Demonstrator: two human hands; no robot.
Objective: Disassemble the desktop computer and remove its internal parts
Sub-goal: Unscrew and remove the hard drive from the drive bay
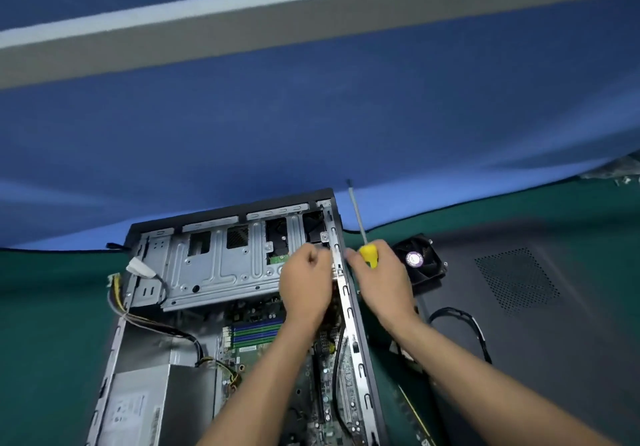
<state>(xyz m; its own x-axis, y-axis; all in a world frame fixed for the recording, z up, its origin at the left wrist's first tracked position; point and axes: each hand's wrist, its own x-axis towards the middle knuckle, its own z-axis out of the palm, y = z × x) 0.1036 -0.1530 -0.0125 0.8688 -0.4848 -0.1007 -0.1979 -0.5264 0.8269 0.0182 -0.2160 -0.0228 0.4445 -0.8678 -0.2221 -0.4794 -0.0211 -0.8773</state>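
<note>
— Where's the computer, and what have you got hold of?

— The desktop computer lies open on its side on the green tabletop, under both my arms. Far to the left of my left hand a bundle of power cables trails from the case edge down to the power supply. Nearer, just left of that hand, sits the metal drive cage, with the memory sticks below it. My left grip is curled at the cage's right end, against the case rail; I can't tell what, if anything, the fingers pinch.

— And the right?

— My right hand, just outside the rail, is wrapped round the yellow handle of the screwdriver, shaft pointing away from me. Right of it, a loose fan rests on the removed side panel.

— How will it handle?

— The cage looks like stiff sheet steel with sharp edges, so I'd take it by its folded rims. The motherboard beneath seems fragile; I'd touch its edges only.
</note>
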